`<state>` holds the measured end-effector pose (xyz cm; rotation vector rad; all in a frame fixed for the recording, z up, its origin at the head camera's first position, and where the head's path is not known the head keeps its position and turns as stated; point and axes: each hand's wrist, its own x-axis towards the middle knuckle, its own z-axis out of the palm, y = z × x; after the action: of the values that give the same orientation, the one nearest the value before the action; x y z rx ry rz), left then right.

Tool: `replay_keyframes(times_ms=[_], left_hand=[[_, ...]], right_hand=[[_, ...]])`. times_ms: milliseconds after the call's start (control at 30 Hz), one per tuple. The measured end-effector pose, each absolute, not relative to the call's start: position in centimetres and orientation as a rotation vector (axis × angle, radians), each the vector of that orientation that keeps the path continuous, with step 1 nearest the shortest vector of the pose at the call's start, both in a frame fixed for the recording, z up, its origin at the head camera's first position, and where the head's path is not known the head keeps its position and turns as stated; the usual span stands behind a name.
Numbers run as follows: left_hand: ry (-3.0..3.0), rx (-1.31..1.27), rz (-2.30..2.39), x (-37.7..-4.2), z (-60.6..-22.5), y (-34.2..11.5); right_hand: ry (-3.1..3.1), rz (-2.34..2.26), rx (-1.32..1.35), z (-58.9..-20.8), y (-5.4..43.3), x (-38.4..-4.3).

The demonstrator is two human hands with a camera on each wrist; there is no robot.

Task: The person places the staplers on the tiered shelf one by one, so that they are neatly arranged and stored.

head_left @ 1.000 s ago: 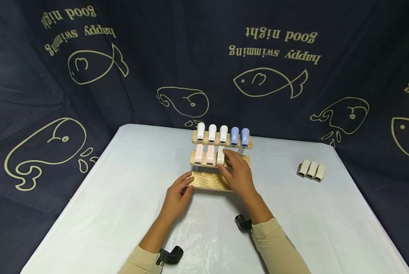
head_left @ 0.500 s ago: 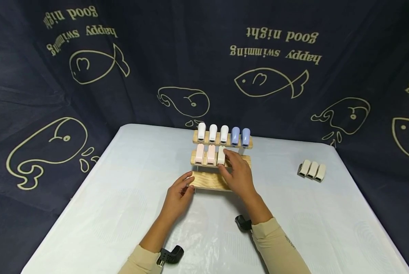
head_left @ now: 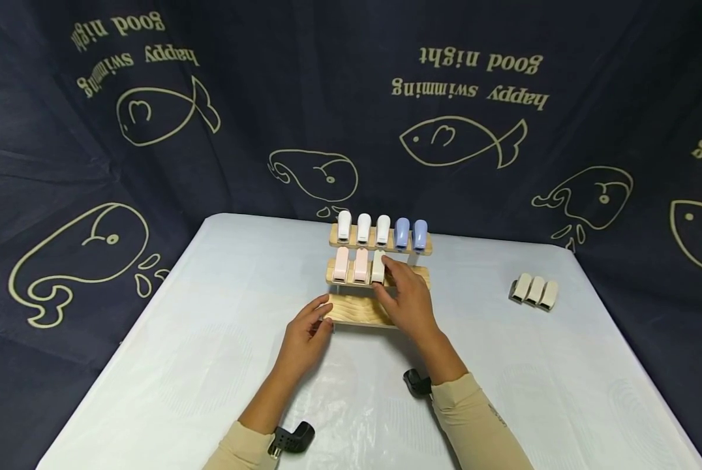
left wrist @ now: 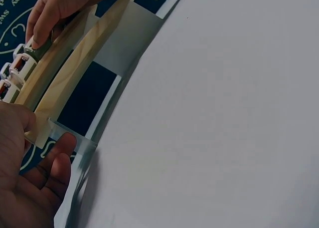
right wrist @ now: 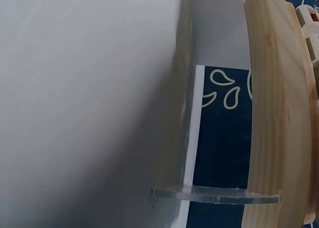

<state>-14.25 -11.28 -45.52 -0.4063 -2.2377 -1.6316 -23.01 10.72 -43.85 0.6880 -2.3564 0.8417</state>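
A tiered wooden stand (head_left: 359, 310) with clear legs bears small staplers on its upper two tiers. My right hand (head_left: 410, 301) pinches a cream stapler (head_left: 378, 264) on the middle tier, right of two pink staplers (head_left: 351, 264). Its thumb is at the stapler's front end, its fingers at the right side. At the left end of the lowest tier, my left hand (head_left: 304, 336) holds the stand between thumb and fingers. The left wrist view shows its fingers (left wrist: 62, 155) beside the clear leg. In the right wrist view, the right hand is out of sight.
Three white staplers (head_left: 363, 228) and two blue staplers (head_left: 411, 235) stand along the top tier. Three more cream staplers (head_left: 535, 292) sit side by side at the right of the white table (head_left: 210, 391). A dark printed cloth (head_left: 327, 78) hangs behind.
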Motion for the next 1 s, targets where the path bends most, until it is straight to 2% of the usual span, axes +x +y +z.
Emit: replay_keyframes(times_ms=[1000], left_hand=[[-2.245,-0.367,-1.614,-14.18,-45.44,-11.13]], right_hand=[[-2.37,0.813,0.696,-44.05,10.81,-23.09]])
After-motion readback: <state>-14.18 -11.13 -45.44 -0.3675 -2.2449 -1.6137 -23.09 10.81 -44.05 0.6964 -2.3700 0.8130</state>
